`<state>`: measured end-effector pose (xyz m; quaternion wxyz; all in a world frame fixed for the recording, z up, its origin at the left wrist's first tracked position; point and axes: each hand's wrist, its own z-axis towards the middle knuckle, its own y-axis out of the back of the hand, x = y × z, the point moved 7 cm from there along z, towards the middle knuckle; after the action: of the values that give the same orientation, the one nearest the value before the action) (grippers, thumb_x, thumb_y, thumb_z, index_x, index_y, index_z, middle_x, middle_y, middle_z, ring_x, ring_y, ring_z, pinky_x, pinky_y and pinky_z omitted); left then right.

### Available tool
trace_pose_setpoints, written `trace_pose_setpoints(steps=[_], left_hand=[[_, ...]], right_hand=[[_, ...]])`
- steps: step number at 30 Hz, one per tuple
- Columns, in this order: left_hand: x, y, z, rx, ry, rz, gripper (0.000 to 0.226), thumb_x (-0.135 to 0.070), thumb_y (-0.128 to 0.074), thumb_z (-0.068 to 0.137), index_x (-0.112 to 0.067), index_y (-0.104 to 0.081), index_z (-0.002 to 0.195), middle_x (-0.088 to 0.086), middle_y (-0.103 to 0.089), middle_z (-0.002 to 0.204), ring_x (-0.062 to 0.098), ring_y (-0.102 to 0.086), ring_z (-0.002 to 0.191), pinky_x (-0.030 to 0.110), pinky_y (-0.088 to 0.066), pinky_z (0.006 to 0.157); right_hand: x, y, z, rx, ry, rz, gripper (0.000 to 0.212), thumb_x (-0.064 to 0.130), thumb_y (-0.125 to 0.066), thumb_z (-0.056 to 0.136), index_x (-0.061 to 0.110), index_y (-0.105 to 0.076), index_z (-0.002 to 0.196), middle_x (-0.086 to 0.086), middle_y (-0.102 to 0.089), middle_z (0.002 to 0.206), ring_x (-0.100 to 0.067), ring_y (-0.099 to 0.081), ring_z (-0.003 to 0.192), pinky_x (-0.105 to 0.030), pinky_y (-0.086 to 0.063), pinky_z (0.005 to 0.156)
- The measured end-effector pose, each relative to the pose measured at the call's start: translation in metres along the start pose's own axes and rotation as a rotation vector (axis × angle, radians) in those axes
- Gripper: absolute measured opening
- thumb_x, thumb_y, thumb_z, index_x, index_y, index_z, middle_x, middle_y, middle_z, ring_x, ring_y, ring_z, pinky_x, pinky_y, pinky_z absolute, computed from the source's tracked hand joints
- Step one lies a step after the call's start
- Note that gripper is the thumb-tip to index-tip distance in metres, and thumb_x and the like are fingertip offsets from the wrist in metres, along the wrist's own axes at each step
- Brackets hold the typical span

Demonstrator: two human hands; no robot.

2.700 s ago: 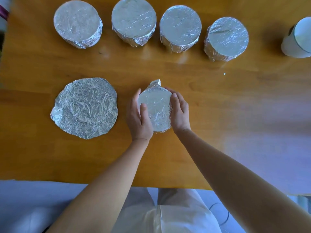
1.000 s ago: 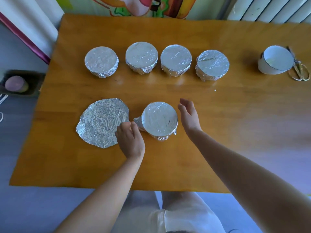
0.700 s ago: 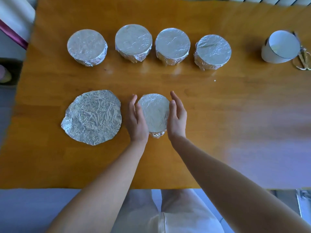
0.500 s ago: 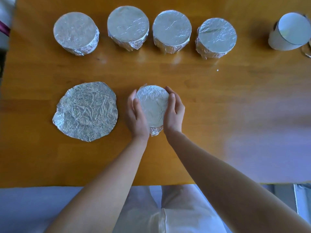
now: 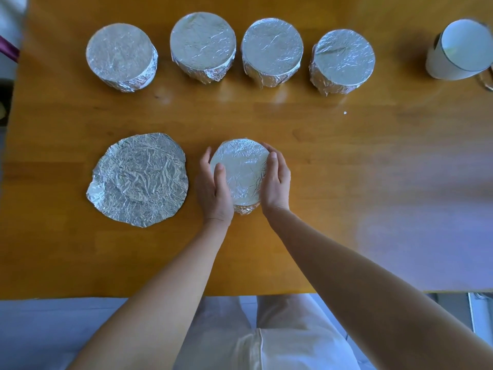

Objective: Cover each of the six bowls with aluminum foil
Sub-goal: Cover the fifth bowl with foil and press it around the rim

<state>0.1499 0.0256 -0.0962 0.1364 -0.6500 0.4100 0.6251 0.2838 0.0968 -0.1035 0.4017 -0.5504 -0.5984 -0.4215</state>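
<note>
Both hands are closed around the fifth bowl (image 5: 240, 172), which stands upright on the bench (image 5: 346, 209) straight in front of the person. The left hand (image 5: 213, 188) cups its left side with the thumb laid on the foil top. The right hand (image 5: 276, 182) cups its right side with the thumb at the rim. The fingers of both hands curl round toward the far side. The foil is stretched flat over the mouth and gathered down the wall, and a crumpled fold shows below the near edge between the wrists. This looks like the last pressing of the wrap, so I judge this bowl to be nearly finished.

Behind the fifth bowl, well apart from it, stands a row of four wrapped bowls (image 5: 202, 46), each with its foil tucked down the sides. That would leave one bowl to cover.

The next move turns on two things lying on opposite sides of the fifth bowl. The loose foil sheet (image 5: 138, 178) lies flat just to its left, close to the left hand but not touching it. The sheet is roughly round, with a shallow circular dent in its middle. The white bowl (image 5: 458, 49) is bare of foil and sits far off to the right and back, near the bench's edge, and the right hand is plainly the nearer one to it. Being round, bowl and sheet have no long axis to line up. What matters is bringing them together, most likely with the right hand fetching the bowl and the left taking the sheet.
</note>
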Motion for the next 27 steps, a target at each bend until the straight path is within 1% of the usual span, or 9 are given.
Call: trace_pose_setpoints(steps=[4,6,8,12,14,18,21,24,27], left_hand=[[-0.029,0.016,-0.006,0.023,-0.369,0.422,0.088,-0.064,-0.038,0.087,-0.005,-0.031,0.153,0.015,-0.026,0.161,0.029,-0.024,0.148,0.045,-0.016,0.12],[-0.046,0.005,-0.011,0.149,-0.604,0.634,0.096,-0.075,-0.041,0.082,-0.011,-0.033,0.153,0.016,-0.021,0.163,0.034,-0.02,0.15,0.052,-0.015,0.119],[-0.051,-0.012,-0.012,0.341,-0.71,0.853,0.103,-0.087,-0.039,0.075,-0.025,-0.028,0.156,0.012,-0.01,0.166,0.035,-0.01,0.152,0.064,-0.013,0.118],[-0.038,-0.028,0.0,0.543,-0.644,1.118,0.121,-0.097,-0.041,0.063,-0.035,-0.001,0.159,0.005,0.011,0.167,0.035,0.001,0.153,0.068,-0.014,0.115],[-0.032,-0.029,0.001,0.525,-0.63,1.189,0.12,-0.095,-0.043,0.065,-0.035,0.004,0.159,0.005,0.009,0.167,0.034,-0.004,0.152,0.06,-0.025,0.112],[-0.033,-0.031,0.0,0.448,-0.644,1.227,0.116,-0.09,-0.044,0.067,-0.033,-0.001,0.159,0.008,-0.003,0.166,0.034,-0.018,0.146,0.051,-0.035,0.101],[-0.033,-0.031,0.001,0.438,-0.647,1.237,0.116,-0.091,-0.042,0.068,-0.031,-0.002,0.159,0.009,-0.007,0.165,0.036,-0.021,0.144,0.051,-0.037,0.1],[-0.033,-0.031,0.001,0.443,-0.628,1.227,0.116,-0.09,-0.043,0.068,-0.031,-0.002,0.159,0.01,-0.006,0.165,0.037,-0.019,0.144,0.052,-0.035,0.101],[-0.034,-0.032,0.002,0.442,-0.604,1.221,0.118,-0.089,-0.045,0.067,-0.031,-0.001,0.159,0.01,-0.005,0.165,0.038,-0.019,0.144,0.051,-0.035,0.101]], right_hand=[[0.003,0.0,0.003,0.082,-0.001,-0.039,0.036,0.027,-0.033,0.104,0.016,-0.062,0.123,0.003,-0.065,0.121,-0.011,-0.059,0.114,-0.032,-0.049,0.098],[0.005,0.0,0.005,0.116,0.009,-0.058,0.034,0.026,-0.034,0.105,0.016,-0.063,0.121,0.004,-0.065,0.119,-0.01,-0.059,0.112,-0.027,-0.048,0.095],[0.005,0.0,0.009,0.177,-0.003,-0.072,0.031,0.026,-0.035,0.106,0.021,-0.063,0.117,0.006,-0.066,0.116,-0.01,-0.06,0.112,-0.027,-0.048,0.094],[0.008,0.003,0.019,0.34,-0.096,-0.115,0.028,0.024,-0.035,0.106,0.025,-0.062,0.116,0.003,-0.066,0.112,-0.013,-0.062,0.105,-0.027,-0.05,0.087],[0.01,0.004,0.021,0.389,-0.126,-0.122,0.028,0.023,-0.036,0.106,0.023,-0.061,0.117,0.002,-0.066,0.109,-0.011,-0.063,0.099,-0.024,-0.05,0.082],[0.007,0.004,0.023,0.446,-0.175,-0.117,0.032,0.027,-0.037,0.105,0.02,-0.06,0.126,-0.001,-0.066,0.119,-0.012,-0.063,0.108,-0.026,-0.051,0.09],[0.006,0.021,0.028,0.309,-0.13,-0.126,0.032,0.026,-0.044,0.102,0.022,-0.061,0.128,0.004,-0.063,0.126,-0.011,-0.059,0.116,-0.026,-0.048,0.097],[0.012,0.055,0.021,0.071,-0.015,-0.155,0.027,0.01,-0.049,0.096,0.019,-0.066,0.116,0.005,-0.066,0.105,-0.005,-0.06,0.091,-0.015,-0.046,0.079],[0.01,0.067,0.006,0.098,0.047,-0.182,0.029,-0.002,-0.051,0.087,0.016,-0.067,0.104,0.006,-0.066,0.093,-0.006,-0.05,0.069,-0.016,-0.042,0.064]])
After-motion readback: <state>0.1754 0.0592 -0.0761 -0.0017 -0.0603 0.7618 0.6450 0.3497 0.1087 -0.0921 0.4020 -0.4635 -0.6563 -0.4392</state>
